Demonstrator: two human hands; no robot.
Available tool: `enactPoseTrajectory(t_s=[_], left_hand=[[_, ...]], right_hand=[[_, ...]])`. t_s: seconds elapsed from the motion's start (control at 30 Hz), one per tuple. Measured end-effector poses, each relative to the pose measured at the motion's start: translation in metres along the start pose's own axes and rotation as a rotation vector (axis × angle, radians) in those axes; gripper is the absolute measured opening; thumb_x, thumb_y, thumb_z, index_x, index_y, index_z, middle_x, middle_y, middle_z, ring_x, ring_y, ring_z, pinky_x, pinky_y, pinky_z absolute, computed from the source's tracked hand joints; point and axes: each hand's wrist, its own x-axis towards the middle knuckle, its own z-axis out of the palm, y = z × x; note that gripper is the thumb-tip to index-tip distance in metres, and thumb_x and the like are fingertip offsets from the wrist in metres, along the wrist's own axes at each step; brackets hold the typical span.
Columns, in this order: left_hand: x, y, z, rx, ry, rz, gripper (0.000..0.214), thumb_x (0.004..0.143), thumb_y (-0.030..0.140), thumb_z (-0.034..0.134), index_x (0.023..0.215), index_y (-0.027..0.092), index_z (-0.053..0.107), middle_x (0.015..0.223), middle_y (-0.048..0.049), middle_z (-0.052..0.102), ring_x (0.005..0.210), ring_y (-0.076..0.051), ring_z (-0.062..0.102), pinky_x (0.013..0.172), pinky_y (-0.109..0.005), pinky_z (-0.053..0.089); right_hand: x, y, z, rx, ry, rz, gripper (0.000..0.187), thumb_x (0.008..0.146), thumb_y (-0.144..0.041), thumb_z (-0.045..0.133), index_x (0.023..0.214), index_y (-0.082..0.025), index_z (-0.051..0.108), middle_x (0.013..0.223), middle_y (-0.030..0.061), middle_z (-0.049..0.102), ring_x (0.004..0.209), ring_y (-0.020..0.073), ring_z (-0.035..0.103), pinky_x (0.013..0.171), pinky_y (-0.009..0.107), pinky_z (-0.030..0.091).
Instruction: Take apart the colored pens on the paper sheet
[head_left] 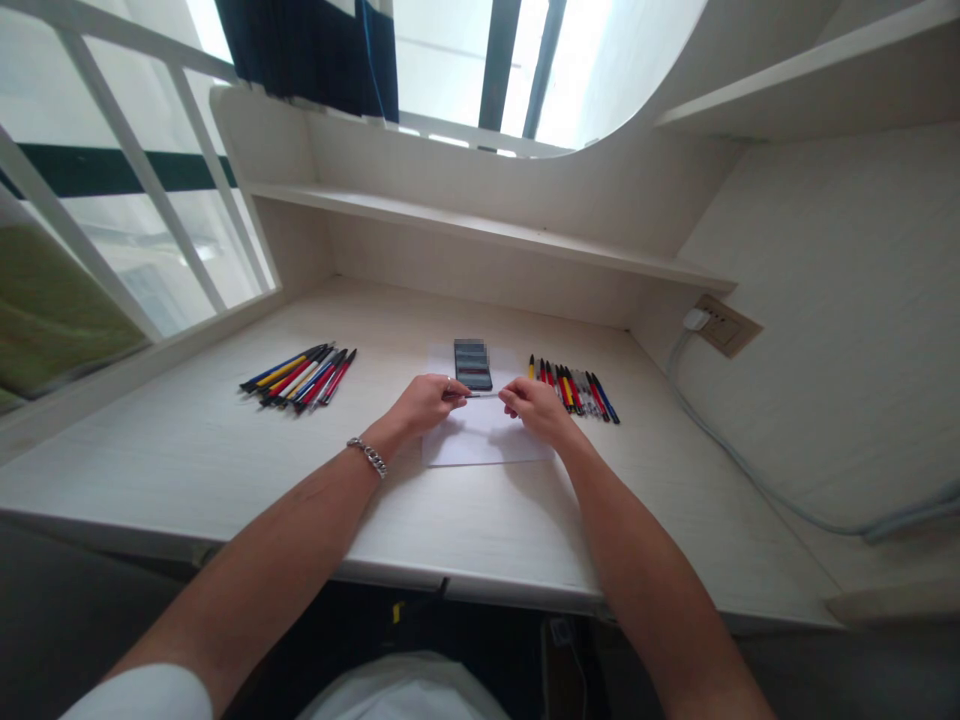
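Between my two hands a slim, light-coloured pen (484,395) is held level above a sheet of white paper (480,450). My left hand (431,402), with a ring on a finger and a chain bracelet at the wrist, pinches its left end. The fingers of my right hand (536,405) are closed on its right end. Just beyond the hands lies a dark phone (472,364) with its screen lit. To the right, several pens (574,388) lie side by side in a row. On the left rests a looser pile of pens (304,378) in mixed colours.
The white desk (262,480) has a low shelf (480,230) along its back. A charger (696,319) sits in the wall socket (727,326), its cable (720,440) running down the right side. White railings (142,170) stand at the left.
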Motion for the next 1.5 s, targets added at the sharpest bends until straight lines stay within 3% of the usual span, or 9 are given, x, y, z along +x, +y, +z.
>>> enactPoseTrajectory(t_s=[0.43,0.57,0.63,0.77,0.9,1.0,1.13,1.27,1.5], left_hand=[[0.003,-0.007,-0.003,-0.079,0.051,-0.046,0.022,0.079,0.025,0.07,0.099,0.02,0.079,0.097,-0.0084,0.079,0.086,-0.022,0.071,0.083,-0.035,0.054],[0.002,-0.004,0.001,-0.109,0.099,-0.045,0.025,0.076,0.023,0.073,0.1,0.019,0.078,0.089,-0.0064,0.078,0.081,-0.02,0.071,0.082,-0.035,0.056],[0.001,-0.001,0.006,-0.15,0.098,-0.018,0.028,0.074,0.022,0.075,0.101,0.018,0.077,0.088,-0.0064,0.078,0.08,-0.02,0.071,0.082,-0.034,0.056],[-0.002,0.007,0.012,-0.325,0.064,0.045,0.032,0.073,0.026,0.077,0.104,0.017,0.074,0.094,-0.0073,0.078,0.085,-0.021,0.073,0.082,-0.033,0.058],[-0.001,0.006,0.008,-0.282,0.116,0.034,0.037,0.074,0.03,0.078,0.108,0.017,0.073,0.096,-0.0078,0.077,0.084,-0.02,0.072,0.081,-0.033,0.057],[0.0,0.0,0.004,-0.158,0.091,0.003,0.033,0.076,0.032,0.077,0.106,0.017,0.074,0.091,-0.0068,0.077,0.08,-0.019,0.07,0.078,-0.032,0.055],[0.001,-0.006,0.004,-0.105,0.064,-0.019,0.03,0.079,0.035,0.074,0.104,0.018,0.075,0.09,-0.0056,0.077,0.08,-0.019,0.069,0.078,-0.031,0.054],[0.001,-0.007,0.005,-0.083,0.046,-0.018,0.03,0.08,0.036,0.073,0.103,0.018,0.075,0.091,-0.0069,0.076,0.081,-0.02,0.069,0.078,-0.033,0.053],[0.001,-0.009,0.005,-0.095,0.032,-0.012,0.03,0.08,0.036,0.072,0.102,0.017,0.076,0.089,-0.0074,0.076,0.08,-0.02,0.069,0.078,-0.034,0.053]], right_hand=[[0.006,0.016,-0.007,-0.155,0.114,0.013,0.018,0.093,-0.031,0.058,0.091,-0.019,0.071,0.089,0.0068,0.075,0.081,0.0205,0.067,0.075,0.031,0.048],[0.0,0.0,-0.001,-0.337,0.146,-0.116,0.023,0.092,-0.03,0.064,0.111,-0.02,0.072,0.118,0.0135,0.072,0.109,0.0281,0.064,0.095,0.04,0.045],[-0.004,-0.013,0.007,-0.408,0.116,-0.206,0.028,0.09,-0.03,0.069,0.115,-0.022,0.071,0.122,0.0131,0.071,0.114,0.0297,0.062,0.099,0.041,0.043],[-0.011,-0.029,0.02,-0.434,-0.03,-0.188,0.017,0.09,-0.026,0.067,0.106,-0.028,0.072,0.101,0.0075,0.075,0.094,0.0258,0.066,0.081,0.034,0.045],[-0.008,-0.026,0.011,-0.141,0.056,-0.127,0.008,0.093,-0.028,0.06,0.09,-0.024,0.067,0.08,0.0035,0.071,0.074,0.0187,0.062,0.067,0.028,0.041],[-0.002,-0.021,-0.003,0.357,0.161,-0.049,0.03,0.09,-0.051,0.063,0.081,-0.023,0.057,0.06,-0.0024,0.055,0.052,0.0122,0.046,0.052,0.025,0.033],[0.004,-0.019,-0.017,0.878,0.178,0.124,0.06,0.078,-0.082,0.054,0.07,-0.023,0.048,0.048,-0.0086,0.032,0.039,0.0079,0.023,0.039,0.024,0.019],[0.005,-0.019,-0.026,1.022,0.208,0.194,0.065,0.081,-0.085,0.041,0.058,-0.025,0.039,0.042,-0.0089,0.021,0.036,0.0083,0.016,0.036,0.024,0.014],[0.005,-0.017,-0.034,1.048,0.283,0.176,0.061,0.085,-0.079,0.039,0.055,-0.025,0.036,0.04,-0.0084,0.019,0.035,0.0091,0.014,0.035,0.024,0.015]])
